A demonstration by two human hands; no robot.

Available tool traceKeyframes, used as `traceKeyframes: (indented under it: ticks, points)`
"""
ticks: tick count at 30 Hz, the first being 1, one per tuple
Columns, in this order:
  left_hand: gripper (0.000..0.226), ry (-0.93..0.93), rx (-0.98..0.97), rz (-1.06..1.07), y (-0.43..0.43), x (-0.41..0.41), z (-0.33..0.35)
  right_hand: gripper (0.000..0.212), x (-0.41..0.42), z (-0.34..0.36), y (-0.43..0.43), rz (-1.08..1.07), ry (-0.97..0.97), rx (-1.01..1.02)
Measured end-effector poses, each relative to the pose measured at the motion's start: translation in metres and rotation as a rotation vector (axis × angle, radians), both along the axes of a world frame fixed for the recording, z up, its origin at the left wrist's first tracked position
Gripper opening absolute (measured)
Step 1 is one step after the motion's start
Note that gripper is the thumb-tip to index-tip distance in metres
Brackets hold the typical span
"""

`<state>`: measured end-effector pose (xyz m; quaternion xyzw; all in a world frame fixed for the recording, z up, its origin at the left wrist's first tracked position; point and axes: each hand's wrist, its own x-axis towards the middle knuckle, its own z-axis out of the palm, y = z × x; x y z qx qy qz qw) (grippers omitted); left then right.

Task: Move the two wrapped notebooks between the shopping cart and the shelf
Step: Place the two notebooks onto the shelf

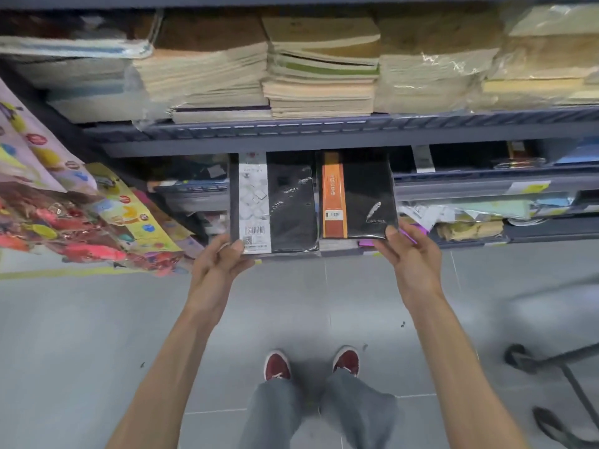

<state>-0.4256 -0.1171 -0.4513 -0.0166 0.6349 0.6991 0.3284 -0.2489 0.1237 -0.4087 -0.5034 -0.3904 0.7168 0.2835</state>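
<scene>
Your left grip (220, 260) pinches the white-banded notebook (275, 202) by its lower-left corner, and your right grip (406, 251) pinches the orange-banded notebook (356, 196) by its lower-right corner.

Two black wrapped notebooks are upright, side by side before the shelf (470, 189): the left notebook (278, 202) has a white band, the right notebook (359, 196) an orange one.

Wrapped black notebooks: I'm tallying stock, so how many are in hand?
2. The white-banded notebook is pinched by the left hand, the orange-banded notebook by the right hand, side by side before the lower shelf. More may be hidden there.
</scene>
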Motion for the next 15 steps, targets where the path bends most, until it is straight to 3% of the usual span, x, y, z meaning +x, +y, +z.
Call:
traceKeyframes:
  ticks: [2,6,11,15]
  points:
    - [0.06,-0.009,0.009,0.022,0.006,-0.005,-0.008,0.024,-0.006,-0.005,0.003,-0.009,0.001,0.013]
    - [0.064,0.004,0.041,0.025,0.011,-0.013,-0.022,0.03,-0.013,-0.021,0.008,0.004,0.006,0.098]
    - [0.028,0.12,0.041,-0.001,0.017,-0.02,-0.022,0.031,-0.021,-0.042,0.014,0.009,-0.003,0.221]
    - [0.024,0.196,0.064,0.004,0.022,-0.028,-0.026,0.033,-0.027,-0.051,0.016,0.004,0.04,0.295]
